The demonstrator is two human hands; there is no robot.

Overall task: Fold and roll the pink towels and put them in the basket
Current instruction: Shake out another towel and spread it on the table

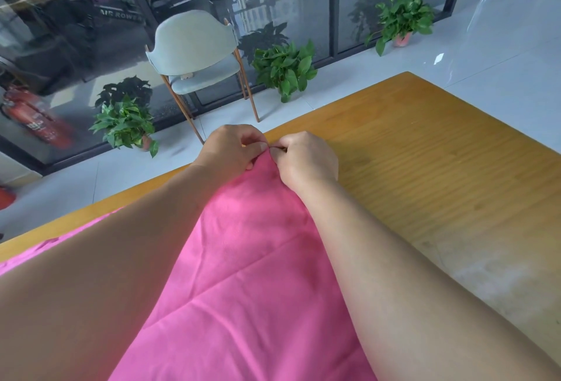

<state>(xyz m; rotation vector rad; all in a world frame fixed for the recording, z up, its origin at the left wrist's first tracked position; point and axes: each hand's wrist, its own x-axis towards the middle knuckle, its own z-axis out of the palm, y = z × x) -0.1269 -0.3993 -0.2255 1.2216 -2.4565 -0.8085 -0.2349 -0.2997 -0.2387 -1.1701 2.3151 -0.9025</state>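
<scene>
Pink towel (249,274) spread over wooden table (440,150).
Far corner pinched by 2 hands, left hand (232,150) touching right hand (306,160).

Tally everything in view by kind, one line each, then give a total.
Pink towel: 1
Hands, left and right: 2
Wooden table: 1
Chair: 1
Potted plants: 3
Fire extinguisher: 1
Total: 9

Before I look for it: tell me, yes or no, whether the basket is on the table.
No: the table shows only the pink towel, its far corner pinched by both hands, left and right.
</scene>
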